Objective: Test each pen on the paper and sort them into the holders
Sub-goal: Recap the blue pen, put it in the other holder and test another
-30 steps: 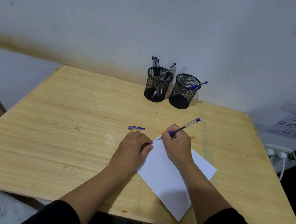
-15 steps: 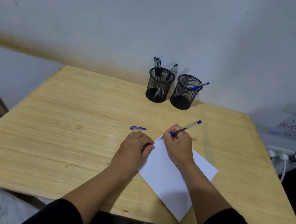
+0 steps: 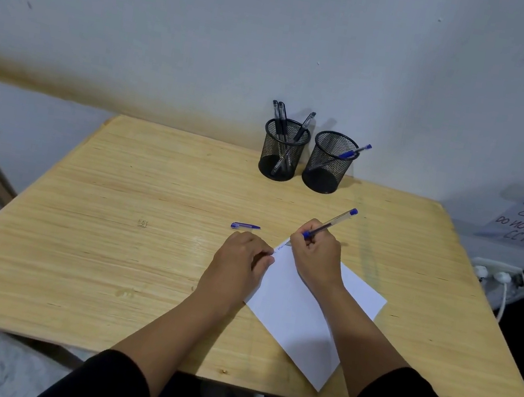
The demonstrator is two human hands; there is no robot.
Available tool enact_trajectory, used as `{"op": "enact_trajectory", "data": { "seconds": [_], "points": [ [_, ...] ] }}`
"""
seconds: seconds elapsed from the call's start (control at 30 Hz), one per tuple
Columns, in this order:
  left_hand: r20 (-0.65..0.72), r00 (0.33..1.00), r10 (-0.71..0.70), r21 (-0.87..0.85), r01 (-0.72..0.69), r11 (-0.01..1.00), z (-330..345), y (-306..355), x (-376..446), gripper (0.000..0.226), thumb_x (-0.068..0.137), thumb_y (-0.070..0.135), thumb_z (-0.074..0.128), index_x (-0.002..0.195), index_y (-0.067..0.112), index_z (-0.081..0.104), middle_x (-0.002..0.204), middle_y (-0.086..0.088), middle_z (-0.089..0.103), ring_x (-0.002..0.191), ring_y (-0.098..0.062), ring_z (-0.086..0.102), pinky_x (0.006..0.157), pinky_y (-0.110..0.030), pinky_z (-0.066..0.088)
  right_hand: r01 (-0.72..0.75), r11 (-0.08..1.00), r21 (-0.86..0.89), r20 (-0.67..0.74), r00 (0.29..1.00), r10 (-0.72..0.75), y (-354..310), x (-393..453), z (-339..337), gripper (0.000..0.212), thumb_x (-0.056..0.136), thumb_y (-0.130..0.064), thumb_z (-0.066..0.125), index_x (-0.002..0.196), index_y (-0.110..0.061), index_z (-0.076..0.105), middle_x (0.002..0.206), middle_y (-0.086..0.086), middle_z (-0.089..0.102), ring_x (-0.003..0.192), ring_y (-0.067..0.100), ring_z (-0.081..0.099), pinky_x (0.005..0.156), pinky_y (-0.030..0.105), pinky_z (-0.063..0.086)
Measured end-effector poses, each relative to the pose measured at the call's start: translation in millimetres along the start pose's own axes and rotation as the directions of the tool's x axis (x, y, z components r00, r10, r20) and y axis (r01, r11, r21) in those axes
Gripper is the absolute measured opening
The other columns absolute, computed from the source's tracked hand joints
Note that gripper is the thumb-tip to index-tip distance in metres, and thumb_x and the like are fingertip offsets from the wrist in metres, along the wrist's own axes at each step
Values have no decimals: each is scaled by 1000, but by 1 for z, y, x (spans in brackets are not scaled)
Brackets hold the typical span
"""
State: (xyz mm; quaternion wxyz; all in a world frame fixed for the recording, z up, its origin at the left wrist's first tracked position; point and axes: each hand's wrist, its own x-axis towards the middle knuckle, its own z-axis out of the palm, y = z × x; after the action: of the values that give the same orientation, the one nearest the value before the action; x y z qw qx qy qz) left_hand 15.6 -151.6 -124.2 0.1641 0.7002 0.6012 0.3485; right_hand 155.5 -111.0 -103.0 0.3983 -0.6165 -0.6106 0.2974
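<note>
Head view: right hand fingers grip the blue pen on the paper; left hand fingers curl, pressing paper.

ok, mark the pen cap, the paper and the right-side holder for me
pen cap (image 3: pixel 245 226), head view, middle of the blue cap
paper (image 3: pixel 301 311), head view, bare white middle
right-side holder (image 3: pixel 326 167), head view, front mesh wall

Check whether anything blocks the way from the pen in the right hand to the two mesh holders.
Nothing visible does. The right hand holds the blue pen over the paper; bare table lies between it and the left holder and right holder. The pen cap lies off to the left.
</note>
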Motion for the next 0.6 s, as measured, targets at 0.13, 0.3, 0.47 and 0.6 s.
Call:
{"op": "enact_trajectory", "data": {
  "seconds": [0.13,0.3,0.47,0.6],
  "points": [
    [7,1000,-7,-12,7,1000,1,-1,0,15,86,24,59,97,19,68,98,4,66,101,-11,52,83,-13,28,-28,999,44,-74,997,31,-2,-2,-3,8,86,-8,53,78,-7,55,60,0,51,55,9,46,49,11,38],
    [-39,998,-59,-109,54,993,-5,1,1,13,84,21,61,94,17,67,101,4,66,102,-11,53,85,-16,33,-148,931,334,-141,969,204,-4,-9,-13,20,84,-9,50,73,-25,54,68,4,57,62,19,50,57,30,42],
    [-207,971,-118,-148,88,985,-12,2,5,15,85,13,57,98,17,65,107,5,61,103,-11,49,82,-13,29,-200,820,536,-44,963,264,-20,-17,-27,23,89,-4,43,77,-16,59,67,6,58,53,14,49,38,21,32],
    [-220,962,-159,-42,153,987,-16,-4,13,33,83,9,57,115,17,59,118,-4,58,111,-23,45,84,-23,33,-195,832,519,-33,968,248,-30,-24,-27,17,94,-10,45,80,-16,53,67,7,62,53,16,55,36,21,35]
  ]
}}
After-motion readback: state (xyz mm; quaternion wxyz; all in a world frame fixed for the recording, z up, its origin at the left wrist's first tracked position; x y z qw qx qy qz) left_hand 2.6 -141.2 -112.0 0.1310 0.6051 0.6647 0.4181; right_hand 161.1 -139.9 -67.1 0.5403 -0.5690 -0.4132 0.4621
